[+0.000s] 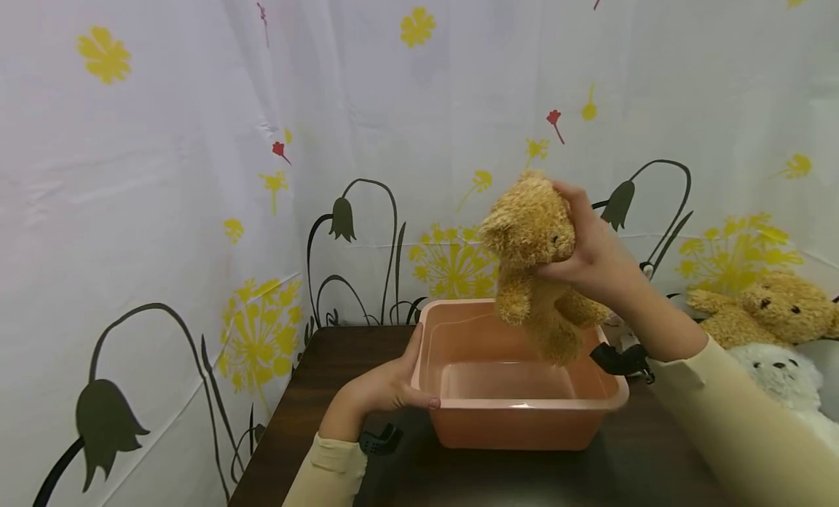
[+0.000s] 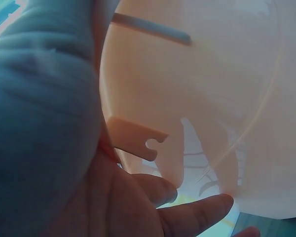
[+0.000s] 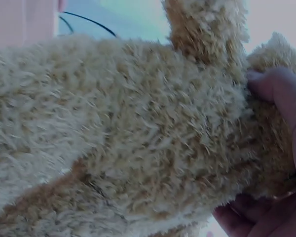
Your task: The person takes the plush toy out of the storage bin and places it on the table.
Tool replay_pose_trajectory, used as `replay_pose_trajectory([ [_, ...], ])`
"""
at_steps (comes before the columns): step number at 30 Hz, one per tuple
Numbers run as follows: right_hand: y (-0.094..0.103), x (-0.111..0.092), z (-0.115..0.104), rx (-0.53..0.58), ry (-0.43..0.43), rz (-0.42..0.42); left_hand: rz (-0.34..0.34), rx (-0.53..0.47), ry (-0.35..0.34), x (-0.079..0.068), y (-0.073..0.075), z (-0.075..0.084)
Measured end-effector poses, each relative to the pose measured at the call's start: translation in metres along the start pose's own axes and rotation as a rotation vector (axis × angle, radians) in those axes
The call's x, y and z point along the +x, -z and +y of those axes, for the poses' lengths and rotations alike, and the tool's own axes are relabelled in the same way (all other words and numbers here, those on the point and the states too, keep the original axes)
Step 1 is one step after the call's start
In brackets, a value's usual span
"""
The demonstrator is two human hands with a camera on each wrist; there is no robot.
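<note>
My right hand (image 1: 593, 252) grips a golden-brown teddy bear (image 1: 534, 223) by its head, fingers behind and thumb in front. The bear hangs upright over a peach plastic tub (image 1: 511, 424), its lower body just inside the far right part of the opening. Curly fur fills the right wrist view, where the bear's body (image 3: 138, 123) lies across and the thumb presses at its neck. My left hand (image 1: 387, 387) rests against the tub's near left corner, thumb along the front rim. Its fairly straight fingers touch the shiny outer wall (image 2: 212, 98) in the left wrist view.
On the right of the dark wooden table (image 1: 288, 427), another golden-brown teddy bear (image 1: 780, 307) lies behind a white plush toy (image 1: 780, 376). Part of a further pale toy shows behind my right wrist. A white curtain (image 1: 367, 92) with printed flowers hangs behind.
</note>
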State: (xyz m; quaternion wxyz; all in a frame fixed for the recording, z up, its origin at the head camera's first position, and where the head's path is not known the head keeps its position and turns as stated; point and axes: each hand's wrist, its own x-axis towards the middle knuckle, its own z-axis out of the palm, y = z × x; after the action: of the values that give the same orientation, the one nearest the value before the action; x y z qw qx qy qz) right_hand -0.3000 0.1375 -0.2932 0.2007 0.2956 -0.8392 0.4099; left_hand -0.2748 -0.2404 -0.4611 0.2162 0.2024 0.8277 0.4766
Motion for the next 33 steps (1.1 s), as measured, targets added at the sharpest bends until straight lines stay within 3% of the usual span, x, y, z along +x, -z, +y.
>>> replay_pose_trajectory([
  [10,0.056,-0.038,-0.010,-0.093,-0.041,0.249,0.004,0.005,-0.012,0.004,0.000,0.000],
  [17,0.091,-0.075,0.000,-0.160,-0.201,0.327,-0.019,-0.048,-0.034,0.005,-0.003,0.002],
  [22,0.104,-0.101,0.021,-0.283,-0.338,0.306,-0.022,-0.059,-0.035,0.005,-0.002,0.002],
  [26,0.108,-0.118,0.047,-0.403,-0.441,0.241,-0.025,-0.049,-0.038,0.004,-0.001,0.000],
  [33,0.095,-0.151,0.100,-0.464,-0.570,0.022,-0.023,-0.048,-0.038,0.003,-0.001,-0.002],
])
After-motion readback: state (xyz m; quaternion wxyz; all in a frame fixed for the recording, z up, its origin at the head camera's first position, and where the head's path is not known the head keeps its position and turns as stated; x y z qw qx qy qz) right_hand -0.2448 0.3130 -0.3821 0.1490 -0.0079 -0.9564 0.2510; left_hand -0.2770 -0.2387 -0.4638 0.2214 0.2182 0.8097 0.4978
